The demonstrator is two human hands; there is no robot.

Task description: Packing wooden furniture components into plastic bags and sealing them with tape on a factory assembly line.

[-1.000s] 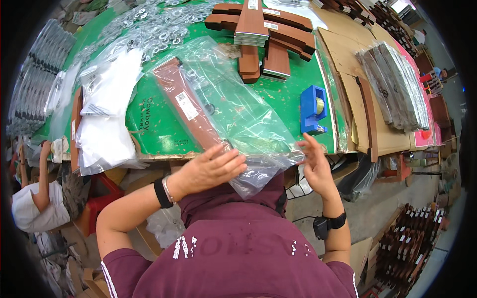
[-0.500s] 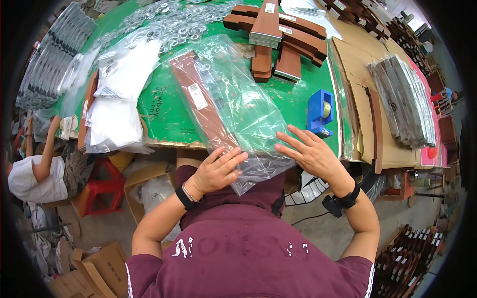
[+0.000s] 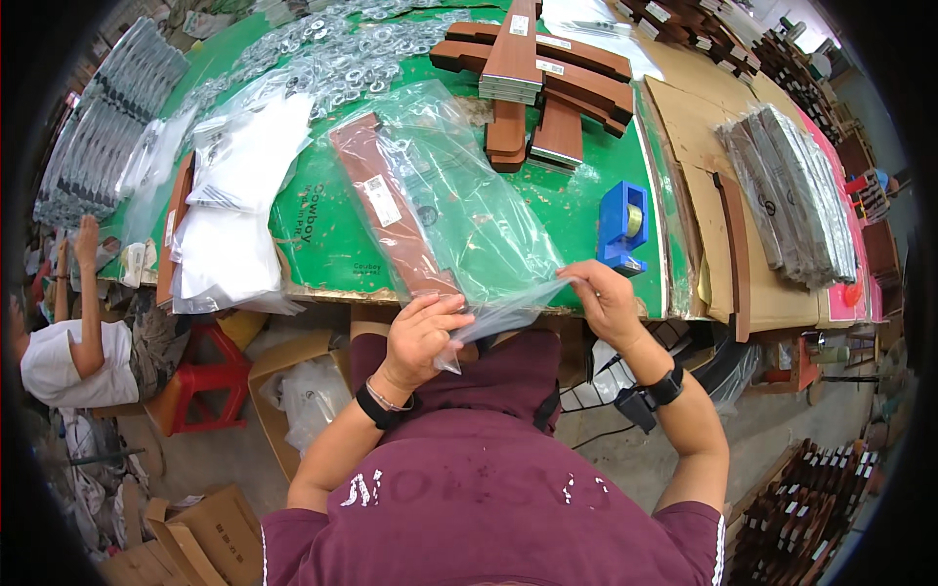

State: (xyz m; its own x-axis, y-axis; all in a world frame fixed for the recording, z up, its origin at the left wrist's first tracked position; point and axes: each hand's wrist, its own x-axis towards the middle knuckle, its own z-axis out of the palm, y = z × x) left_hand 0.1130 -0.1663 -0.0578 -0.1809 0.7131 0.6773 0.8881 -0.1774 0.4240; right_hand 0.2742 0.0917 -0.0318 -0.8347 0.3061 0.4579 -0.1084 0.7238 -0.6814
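A clear plastic bag (image 3: 469,210) lies on the green table (image 3: 322,244) with a long brown wooden strip (image 3: 391,210) inside it along its left side. My left hand (image 3: 422,337) pinches the bag's near open end at the table's front edge. My right hand (image 3: 601,298) holds the same end of the bag at its right corner. The bag's mouth is stretched between the two hands.
A blue tape dispenser (image 3: 622,227) stands just beyond my right hand. Stacked brown wooden pieces (image 3: 537,83) lie at the back, white bags (image 3: 239,210) at the left, bagged strips (image 3: 791,190) on cardboard at the right. Another person (image 3: 68,342) sits at the far left by a red stool (image 3: 210,376).
Both hands went from lying flat on the bag's near end to pinching it and pulling it apart. The view has shifted a little.
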